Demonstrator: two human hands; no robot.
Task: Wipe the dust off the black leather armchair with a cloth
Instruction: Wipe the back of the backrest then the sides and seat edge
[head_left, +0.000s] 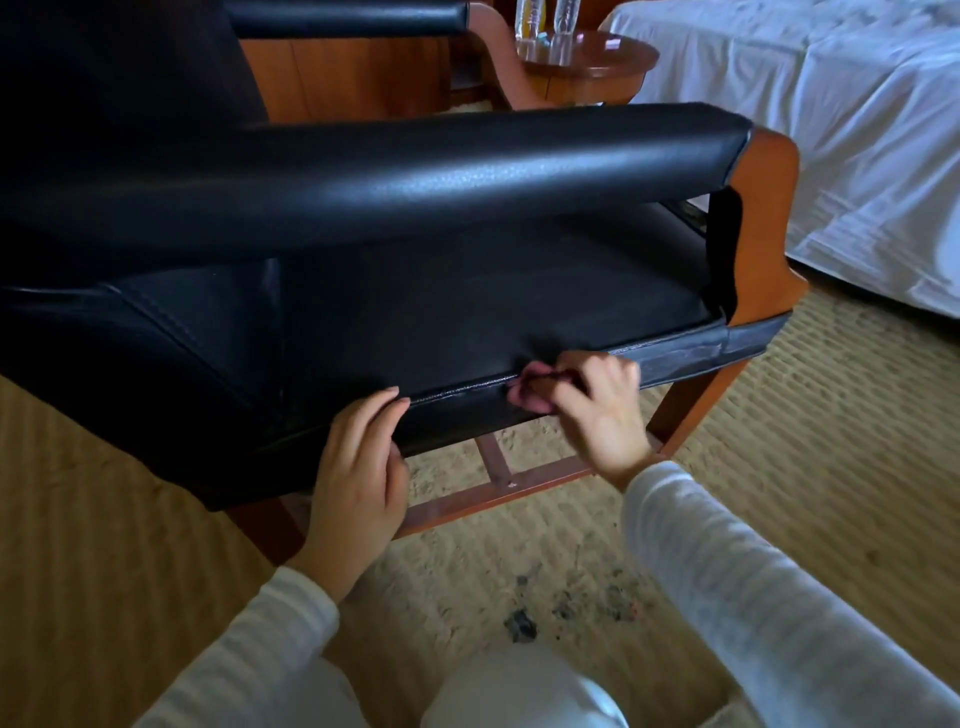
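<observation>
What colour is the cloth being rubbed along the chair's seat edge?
Pink; the cloth shows bunched in the right hand in the head view.

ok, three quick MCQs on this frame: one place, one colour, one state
1. Where is the cloth?
A) on the armrest
B) at the seat's near edge
C) on the carpet

2. What colour is the cloth?
A) white
B) pink
C) blue

3. What is the right hand doing?
A) lying flat and open
B) hanging idle
C) gripping the cloth

Key:
1 B, the cloth is pressed to the seam along the seat's edge.
2 B, pink shows beside the hand.
3 C, the hand is curled round the bunched cloth.
</observation>
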